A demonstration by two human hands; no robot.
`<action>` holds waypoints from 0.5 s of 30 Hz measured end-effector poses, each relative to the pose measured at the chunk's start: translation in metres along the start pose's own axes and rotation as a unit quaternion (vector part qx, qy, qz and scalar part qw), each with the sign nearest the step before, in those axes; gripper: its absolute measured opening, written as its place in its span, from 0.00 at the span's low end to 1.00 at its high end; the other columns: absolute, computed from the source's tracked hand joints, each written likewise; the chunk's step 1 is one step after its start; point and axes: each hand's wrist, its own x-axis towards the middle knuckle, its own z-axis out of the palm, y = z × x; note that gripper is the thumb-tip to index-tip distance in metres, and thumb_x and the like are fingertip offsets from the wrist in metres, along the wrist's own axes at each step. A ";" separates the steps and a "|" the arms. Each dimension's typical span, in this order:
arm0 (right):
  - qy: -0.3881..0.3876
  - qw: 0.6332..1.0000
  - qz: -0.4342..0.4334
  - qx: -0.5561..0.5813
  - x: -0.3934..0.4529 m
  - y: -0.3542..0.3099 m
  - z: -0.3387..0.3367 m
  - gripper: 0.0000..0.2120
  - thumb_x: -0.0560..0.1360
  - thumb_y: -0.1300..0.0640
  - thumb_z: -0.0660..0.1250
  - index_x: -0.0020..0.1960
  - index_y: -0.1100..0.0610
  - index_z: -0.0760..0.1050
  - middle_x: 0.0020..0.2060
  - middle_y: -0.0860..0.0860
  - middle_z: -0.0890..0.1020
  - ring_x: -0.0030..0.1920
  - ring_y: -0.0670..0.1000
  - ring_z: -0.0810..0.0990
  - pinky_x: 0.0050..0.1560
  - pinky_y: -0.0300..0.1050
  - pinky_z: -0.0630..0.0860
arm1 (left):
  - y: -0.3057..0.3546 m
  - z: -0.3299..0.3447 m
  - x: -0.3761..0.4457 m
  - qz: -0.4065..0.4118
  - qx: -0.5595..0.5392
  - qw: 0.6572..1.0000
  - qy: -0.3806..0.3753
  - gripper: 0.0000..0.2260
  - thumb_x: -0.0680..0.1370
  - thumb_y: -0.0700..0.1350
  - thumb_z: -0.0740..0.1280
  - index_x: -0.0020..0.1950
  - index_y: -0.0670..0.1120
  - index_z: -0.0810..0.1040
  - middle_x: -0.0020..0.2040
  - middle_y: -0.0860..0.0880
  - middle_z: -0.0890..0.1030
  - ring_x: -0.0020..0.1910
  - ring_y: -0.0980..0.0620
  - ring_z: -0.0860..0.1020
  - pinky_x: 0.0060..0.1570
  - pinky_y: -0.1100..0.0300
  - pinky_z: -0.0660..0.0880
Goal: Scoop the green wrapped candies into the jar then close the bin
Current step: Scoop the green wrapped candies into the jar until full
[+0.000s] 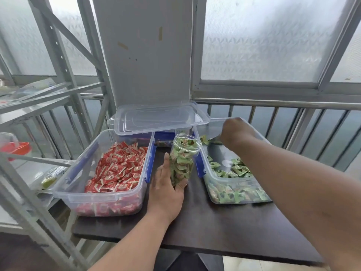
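Observation:
A clear plastic jar [183, 159] stands open on the dark table [214, 227], nearly full of green wrapped candies. My left hand [166, 190] holds the jar low down, fingers along its left side and thumb round its base. To the right sits a clear bin [210, 179] with blue latches, and green candies [234, 192] lie in its near half. My right hand [234, 133] reaches into the bin's far end, fingers curled round what looks like a scoop [214, 140]. The scoop is blurred and mostly hidden. A few candies lie beside it.
A clear bin of red wrapped candies [82, 167] stands left of the jar. A loose clear lid [162, 120] rests on a third bin behind. A grey metal shelf rack [39, 106] is at the left, and a railing [283, 104] runs behind the table.

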 end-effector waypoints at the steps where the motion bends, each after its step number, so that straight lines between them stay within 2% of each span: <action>1: 0.010 1.000 0.004 0.009 -0.003 -0.002 0.000 0.06 0.74 0.53 0.69 0.47 0.55 0.77 0.41 0.52 0.75 0.41 0.56 0.80 0.37 0.46 0.78 | -0.001 0.001 0.001 0.000 0.004 1.000 0.002 0.45 0.80 0.56 0.72 0.85 0.65 0.41 0.81 0.50 0.64 0.81 0.49 0.61 0.81 0.50 0.56; 4: 0.020 0.999 0.027 0.043 -0.004 0.004 0.020 0.06 0.75 0.56 0.66 0.50 0.56 0.79 0.46 0.55 0.79 0.43 0.59 0.81 0.40 0.47 0.78 | -0.001 0.002 0.000 0.006 0.007 1.000 0.007 0.46 0.80 0.54 0.73 0.86 0.62 0.44 0.80 0.52 0.66 0.80 0.51 0.62 0.77 0.59 0.53; 7: 0.002 0.998 0.021 0.064 -0.002 0.013 0.033 0.10 0.77 0.54 0.63 0.50 0.56 0.82 0.46 0.55 0.81 0.42 0.57 0.76 0.40 0.45 0.74 | -0.002 0.002 0.002 0.004 0.009 1.000 0.009 0.46 0.80 0.54 0.74 0.86 0.62 0.44 0.79 0.54 0.66 0.80 0.53 0.63 0.76 0.61 0.53; 10: -0.005 0.993 0.013 0.118 -0.005 0.017 0.030 0.12 0.79 0.53 0.61 0.51 0.55 0.83 0.46 0.54 0.80 0.47 0.57 0.77 0.46 0.46 0.76 | -0.001 0.003 0.002 0.001 0.013 1.000 0.009 0.46 0.79 0.54 0.74 0.86 0.62 0.46 0.79 0.54 0.66 0.79 0.53 0.63 0.75 0.61 0.53; 11: -0.008 0.990 0.019 0.139 -0.005 0.017 0.029 0.13 0.79 0.52 0.62 0.50 0.56 0.83 0.45 0.54 0.82 0.47 0.57 0.79 0.44 0.45 0.76 | -0.001 0.003 0.002 -0.001 0.014 1.000 0.009 0.46 0.79 0.54 0.74 0.86 0.62 0.46 0.79 0.54 0.66 0.79 0.53 0.63 0.75 0.61 0.53; 14: -0.006 0.979 0.036 0.201 -0.003 0.014 0.025 0.11 0.74 0.52 0.68 0.39 0.57 0.84 0.35 0.53 0.83 0.38 0.54 0.82 0.33 0.41 0.75 | 0.002 0.001 0.000 -0.004 0.012 1.000 0.009 0.46 0.79 0.54 0.75 0.87 0.61 0.47 0.80 0.55 0.66 0.79 0.55 0.62 0.74 0.63 0.52; 15: -0.006 0.977 0.031 0.212 -0.001 0.012 0.026 0.11 0.73 0.53 0.68 0.37 0.58 0.84 0.34 0.54 0.83 0.37 0.54 0.82 0.32 0.42 0.77 | 0.003 0.001 0.000 -0.004 0.013 1.000 0.009 0.46 0.79 0.54 0.75 0.87 0.61 0.47 0.80 0.55 0.66 0.79 0.55 0.62 0.74 0.63 0.53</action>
